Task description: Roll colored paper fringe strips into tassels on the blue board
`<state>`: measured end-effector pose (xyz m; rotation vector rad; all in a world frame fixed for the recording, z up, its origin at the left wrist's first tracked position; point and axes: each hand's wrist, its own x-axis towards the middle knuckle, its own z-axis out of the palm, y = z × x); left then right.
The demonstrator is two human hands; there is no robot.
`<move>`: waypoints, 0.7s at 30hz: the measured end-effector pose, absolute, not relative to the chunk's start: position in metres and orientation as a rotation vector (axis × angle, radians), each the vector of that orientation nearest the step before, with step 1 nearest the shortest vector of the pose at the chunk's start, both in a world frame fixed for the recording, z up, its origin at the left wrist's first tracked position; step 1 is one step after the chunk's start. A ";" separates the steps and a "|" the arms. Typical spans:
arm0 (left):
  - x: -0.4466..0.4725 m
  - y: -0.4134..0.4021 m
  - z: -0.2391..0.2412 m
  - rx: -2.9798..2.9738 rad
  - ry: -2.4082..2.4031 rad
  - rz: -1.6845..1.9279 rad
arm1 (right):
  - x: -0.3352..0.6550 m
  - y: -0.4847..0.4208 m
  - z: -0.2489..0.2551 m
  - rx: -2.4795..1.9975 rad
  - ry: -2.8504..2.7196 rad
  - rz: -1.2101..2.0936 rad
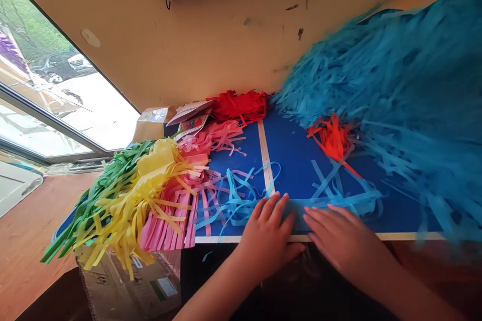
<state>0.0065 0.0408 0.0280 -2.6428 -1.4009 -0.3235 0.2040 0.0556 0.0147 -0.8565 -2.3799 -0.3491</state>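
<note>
We saw a blue surface (297, 158) filling the middle of the view, crossed by a pale strip running from its far edge toward the near edge, with a pale band along the near edge. The largest thing on it was a great heap of blue paper strips (395, 90), blurred, piled against the wall on the right and spilling down over the surface. On the left lay fringed bundles side by side: a green bundle (101, 195) outermost, a yellow bundle (150, 185) overlapping it, and a pink bundle (176, 220) beside that, their ends hanging over the near edge. Farther back a red bundle (239, 105) sat by the wall, with a paler pink bundle (214, 138) just in front of it and a brown cardboard box (152, 124) to its left. A small orange-red tuft (333, 138) rested at the foot of the blue heap. Near the front edge, loose light-blue strips (241, 198) were scattered and tangled across the pale strip. Our left hand (269, 241) lay flat, palm down, at the near edge, its fingers (273, 208) spread apart and pressing on those loose strips. Our right hand (341, 241) lay flat just beside it, fingers (320, 213) outstretched and close together, resting on the same strips, gripping nothing.
</note>
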 end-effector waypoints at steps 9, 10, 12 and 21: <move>-0.004 0.025 0.021 -2.602 -0.992 -0.602 | 0.203 0.044 0.011 -0.765 -2.397 -0.454; -0.005 0.024 0.021 -2.599 -0.973 -0.635 | 0.204 0.042 0.011 -0.770 -2.387 -0.452; -0.008 0.022 0.021 -2.602 -0.946 -0.668 | 0.205 0.039 0.010 -0.772 -2.373 -0.441; -0.004 0.025 0.024 -2.642 -0.941 -0.659 | 0.192 0.032 0.012 -0.749 -2.358 -0.416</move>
